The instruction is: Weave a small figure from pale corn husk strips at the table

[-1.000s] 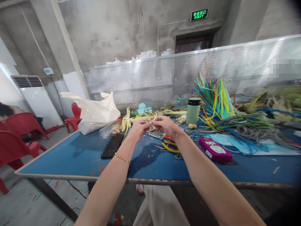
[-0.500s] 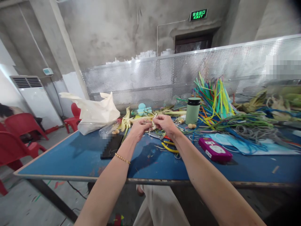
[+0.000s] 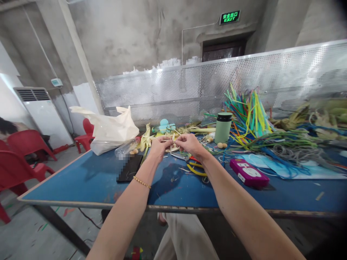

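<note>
My left hand [image 3: 160, 147] and my right hand [image 3: 190, 145] meet above the middle of the blue table [image 3: 103, 193]. Both are closed, fingertips pinching a small pale corn husk piece [image 3: 174, 145] between them. Its exact shape is partly hidden by the fingers. Just below and to the right of the hands lie pliers with yellow handles [image 3: 195, 169] and a tool with red on its handle [image 3: 194, 159]. More yellowish husks [image 3: 146, 139] lie behind and left of my left hand. A black flat object [image 3: 130, 169] rests near my left forearm.
A cream plastic bag [image 3: 115, 126] and a clear bottle [image 3: 125, 148] stand left. To the right are a green lidded jar [image 3: 223, 130], wooden beads [image 3: 221, 145], a purple box [image 3: 249, 173], colourful pipe cleaners [image 3: 252, 115] and tangled cords [image 3: 287, 153]. A perforated metal panel [image 3: 162, 92] runs behind.
My right hand's fingers have dropped slightly and shifted, with a pale tip of the husk piece now standing up between the hands. My left hand stays nearly in place.
</note>
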The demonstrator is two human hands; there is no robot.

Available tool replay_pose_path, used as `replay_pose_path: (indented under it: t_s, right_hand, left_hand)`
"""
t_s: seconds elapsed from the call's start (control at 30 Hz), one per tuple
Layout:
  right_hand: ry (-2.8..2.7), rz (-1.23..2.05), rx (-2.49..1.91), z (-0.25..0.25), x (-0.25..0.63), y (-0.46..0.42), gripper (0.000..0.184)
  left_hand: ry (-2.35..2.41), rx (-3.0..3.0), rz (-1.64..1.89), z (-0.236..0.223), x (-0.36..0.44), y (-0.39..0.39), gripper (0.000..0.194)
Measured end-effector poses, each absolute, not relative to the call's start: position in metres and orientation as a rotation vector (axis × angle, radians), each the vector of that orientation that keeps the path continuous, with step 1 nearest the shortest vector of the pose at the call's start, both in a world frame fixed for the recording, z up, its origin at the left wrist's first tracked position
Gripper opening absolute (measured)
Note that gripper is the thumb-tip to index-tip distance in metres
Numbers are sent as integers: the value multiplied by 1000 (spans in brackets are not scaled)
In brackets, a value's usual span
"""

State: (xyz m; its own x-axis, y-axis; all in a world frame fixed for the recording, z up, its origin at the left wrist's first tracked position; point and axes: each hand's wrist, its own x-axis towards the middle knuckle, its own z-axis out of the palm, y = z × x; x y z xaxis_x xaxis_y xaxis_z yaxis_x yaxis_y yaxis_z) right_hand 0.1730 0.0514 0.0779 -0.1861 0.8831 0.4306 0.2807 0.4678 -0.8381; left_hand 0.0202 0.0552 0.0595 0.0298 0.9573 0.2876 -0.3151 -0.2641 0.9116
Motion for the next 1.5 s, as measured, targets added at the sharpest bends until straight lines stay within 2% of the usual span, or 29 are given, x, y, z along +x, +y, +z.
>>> replay_pose_path:
  t_s: [0.23,0.5,0.67,0.87,1.0,1.2,1.5]
  right_hand:
    - [-1716,618,-1062,75,175,58,15]
    - [-1716,610,-1072,75,176,60,14]
    - [-1805,533,-1008,77,176,58,26]
    - [-1699,159,-1149,77,174,59,29]
    - [-1942,354,-1133,70,169,59,43]
    - [-1879,604,-992,61,160,61,30]
    - [-1915,538,-1027,58,151,59,24]
  left_hand:
    - [739,1197,1480,59,20,55,31]
    - [737,1198,1482,60,18,55,33]
    - [735,1208,1461,60,20,53,31]
    - [800,1129,1546,60,17,57,31]
    - [819,1035,1604,59,19,58,33]
    - [824,1026,1613,57,22,59,39]
    - [785,937,1657,60,28,54,37]
